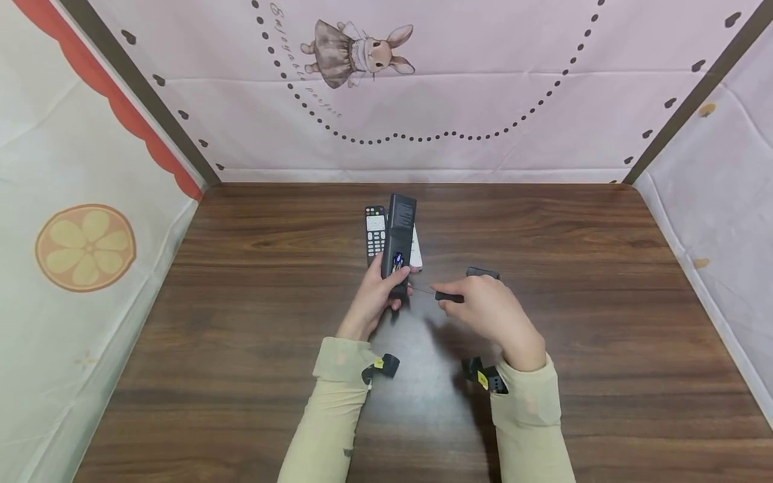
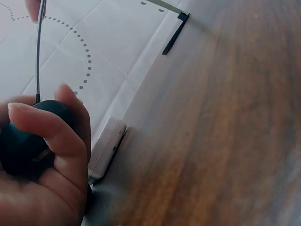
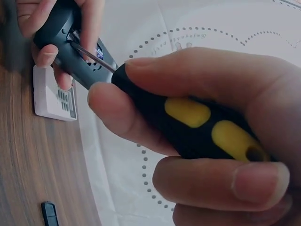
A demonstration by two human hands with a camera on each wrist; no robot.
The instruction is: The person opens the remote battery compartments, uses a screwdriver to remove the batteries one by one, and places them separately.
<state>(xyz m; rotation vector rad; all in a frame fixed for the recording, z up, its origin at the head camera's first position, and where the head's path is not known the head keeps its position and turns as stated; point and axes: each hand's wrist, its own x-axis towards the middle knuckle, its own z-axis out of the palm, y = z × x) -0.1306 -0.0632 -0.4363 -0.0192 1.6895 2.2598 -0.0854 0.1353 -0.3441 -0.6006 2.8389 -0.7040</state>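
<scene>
My left hand point(image 1: 371, 295) grips a black remote control point(image 1: 400, 218), back side up and tilted above the table. Its battery bay is uncovered, and a blue battery point(image 1: 398, 260) shows inside. In my right hand point(image 1: 492, 315) is a screwdriver point(image 3: 188, 113) with a black and yellow handle, held between thumb and curled fingers. The thin metal shaft point(image 3: 96, 59) reaches to the bay's edge near the remote's end; the right wrist view shows its tip there, though exact contact is hard to tell. A small black cover point(image 1: 483, 272) lies on the table just beyond my right hand.
Behind the held remote lie a black remote with white buttons point(image 1: 375, 231) and a white remote point(image 1: 416, 251), partly hidden. The brown wooden table point(image 1: 272, 322) meets printed cloth walls point(image 1: 453, 100) at the back and sides.
</scene>
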